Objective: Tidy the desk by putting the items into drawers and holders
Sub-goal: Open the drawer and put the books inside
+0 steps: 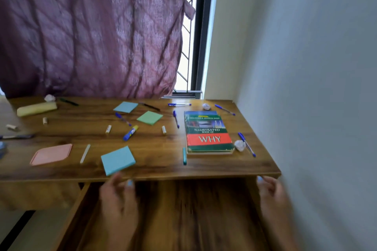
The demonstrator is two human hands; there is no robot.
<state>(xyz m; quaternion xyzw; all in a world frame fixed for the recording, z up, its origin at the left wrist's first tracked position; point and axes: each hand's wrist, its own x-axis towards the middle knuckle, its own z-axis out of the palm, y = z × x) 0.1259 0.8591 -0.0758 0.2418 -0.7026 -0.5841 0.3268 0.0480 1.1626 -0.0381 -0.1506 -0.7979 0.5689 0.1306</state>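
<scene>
A wooden desk (142, 167) stands by a white wall, with a purple curtain (91, 30) hanging behind it. Under the desk's front edge a big drawer (183, 210) is open, and its wooden bottom shows.

The left hand (118, 195) and the right hand (271, 191) are both blurry. They are well apart, one near each side of the drawer, just under the desk edge. The fingers look loose and spread, and neither hand holds a thing. I cannot tell if they touch the drawer.

The things to tidy all lie on the desk. A book (209, 133) with "WHY" on it lies at the right. A blue sticky pad (118, 160) sits at the front edge, just above the left hand. A green sticky pad (150, 117) and a glue stick (130, 133) lie in the middle. Blue pens, like the one (246, 144) beside the book, lie around. A pink tray (51, 154) and a yellow pouch (36, 108) lie at the left.
</scene>
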